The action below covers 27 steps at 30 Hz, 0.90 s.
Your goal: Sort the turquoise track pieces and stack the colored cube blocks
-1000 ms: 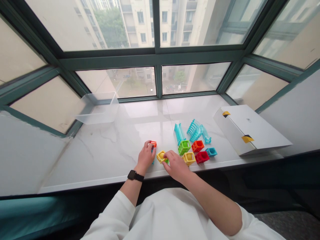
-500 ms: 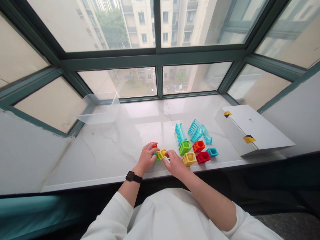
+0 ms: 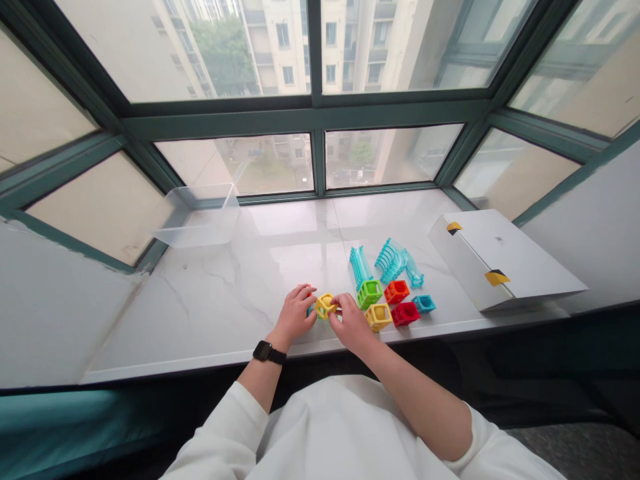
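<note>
While both hands are working over the marble sill [image 3: 200,313], the right hand [image 3: 351,325] is pinching a yellow block [image 3: 325,306] with closed fingers [image 3: 336,301], and the block is sitting between the hands near the sill's front edge. The left hand [image 3: 295,313] is curling over a red piece [image 3: 309,292], which is largely hidden, so whether it is gripped cannot be told. Even fingertip pressure appears advisable, since the block could otherwise slip. A green block [image 3: 369,294], an orange block [image 3: 397,291] and teal tracks [image 3: 391,261] are lying to the right.
</note>
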Each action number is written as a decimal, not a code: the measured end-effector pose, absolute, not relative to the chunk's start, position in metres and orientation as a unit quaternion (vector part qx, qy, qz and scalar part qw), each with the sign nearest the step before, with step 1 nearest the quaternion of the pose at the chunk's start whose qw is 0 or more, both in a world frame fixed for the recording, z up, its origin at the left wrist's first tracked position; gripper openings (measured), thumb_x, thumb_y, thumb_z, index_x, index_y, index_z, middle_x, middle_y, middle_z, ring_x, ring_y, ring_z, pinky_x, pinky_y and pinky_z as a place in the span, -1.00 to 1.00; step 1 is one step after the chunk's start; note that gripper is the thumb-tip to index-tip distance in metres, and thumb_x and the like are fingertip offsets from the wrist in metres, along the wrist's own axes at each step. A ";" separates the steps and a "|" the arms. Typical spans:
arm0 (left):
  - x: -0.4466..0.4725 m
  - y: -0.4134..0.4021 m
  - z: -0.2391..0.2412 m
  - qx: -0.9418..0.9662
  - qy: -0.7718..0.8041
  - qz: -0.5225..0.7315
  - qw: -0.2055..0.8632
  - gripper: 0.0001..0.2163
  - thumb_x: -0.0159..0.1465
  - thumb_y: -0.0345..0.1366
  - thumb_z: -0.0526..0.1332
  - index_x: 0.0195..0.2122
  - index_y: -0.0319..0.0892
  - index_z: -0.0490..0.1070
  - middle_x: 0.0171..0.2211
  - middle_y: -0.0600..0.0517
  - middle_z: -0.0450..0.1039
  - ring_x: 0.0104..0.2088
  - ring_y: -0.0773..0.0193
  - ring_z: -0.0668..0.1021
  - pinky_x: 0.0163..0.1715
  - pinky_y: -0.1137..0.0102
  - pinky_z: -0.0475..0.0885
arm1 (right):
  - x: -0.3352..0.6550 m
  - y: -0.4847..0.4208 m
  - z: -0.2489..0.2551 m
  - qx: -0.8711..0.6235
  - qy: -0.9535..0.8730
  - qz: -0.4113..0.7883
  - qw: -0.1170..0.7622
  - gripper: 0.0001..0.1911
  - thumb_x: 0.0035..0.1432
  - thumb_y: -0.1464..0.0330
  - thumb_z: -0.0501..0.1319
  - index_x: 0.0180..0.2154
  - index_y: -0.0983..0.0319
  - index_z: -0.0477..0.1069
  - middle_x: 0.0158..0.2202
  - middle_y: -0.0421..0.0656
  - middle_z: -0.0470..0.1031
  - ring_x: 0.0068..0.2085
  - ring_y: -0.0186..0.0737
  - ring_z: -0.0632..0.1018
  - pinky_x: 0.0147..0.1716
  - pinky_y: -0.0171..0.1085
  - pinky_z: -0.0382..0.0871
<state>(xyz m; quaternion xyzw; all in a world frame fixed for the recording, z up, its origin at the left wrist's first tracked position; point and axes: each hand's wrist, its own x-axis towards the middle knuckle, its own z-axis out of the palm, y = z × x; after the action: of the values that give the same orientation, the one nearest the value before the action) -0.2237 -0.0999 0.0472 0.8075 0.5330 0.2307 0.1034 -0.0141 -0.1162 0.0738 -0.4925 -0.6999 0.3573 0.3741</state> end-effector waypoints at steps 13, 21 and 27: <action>-0.223 -0.099 0.047 0.811 0.519 0.244 0.114 -0.61 0.35 -0.10 0.32 0.18 -0.04 0.51 0.24 -0.07 0.48 0.33 -0.05 0.38 0.39 -0.04 0.26 | -0.027 -0.104 0.058 -0.506 -0.524 0.540 0.422 -0.70 0.09 0.21 0.30 -0.15 0.17 0.38 -0.09 -0.11 0.51 -0.03 -0.08 0.60 -0.08 -0.13 0.57; -0.222 -0.099 0.045 0.818 0.519 0.225 0.103 -0.76 0.36 -0.25 0.29 0.02 0.01 0.63 0.22 -0.04 0.49 0.33 -0.03 0.38 0.38 -0.06 0.27 | -0.021 -0.109 0.082 -0.494 -0.498 0.535 0.472 -0.72 0.11 0.20 0.34 -0.19 0.16 0.35 -0.20 -0.19 0.51 -0.15 -0.14 0.59 -0.13 -0.18 0.48; -0.222 -0.101 0.048 0.814 0.519 0.236 0.110 -0.81 0.23 -0.10 0.44 -0.19 0.00 0.67 0.22 -0.06 0.48 0.34 -0.10 0.37 0.38 -0.07 0.27 | -0.011 -0.117 0.119 -0.432 -0.424 0.609 0.512 -0.62 0.09 0.15 0.44 -0.20 0.12 0.33 -0.28 -0.27 0.50 -0.21 -0.20 0.56 -0.11 -0.20 0.48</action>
<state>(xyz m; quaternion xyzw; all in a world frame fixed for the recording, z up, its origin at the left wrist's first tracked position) -0.2217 -0.1013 0.0480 0.8142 0.5189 0.2361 0.1102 -0.0110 -0.1169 0.1193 -0.4321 -0.4243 0.6092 0.5120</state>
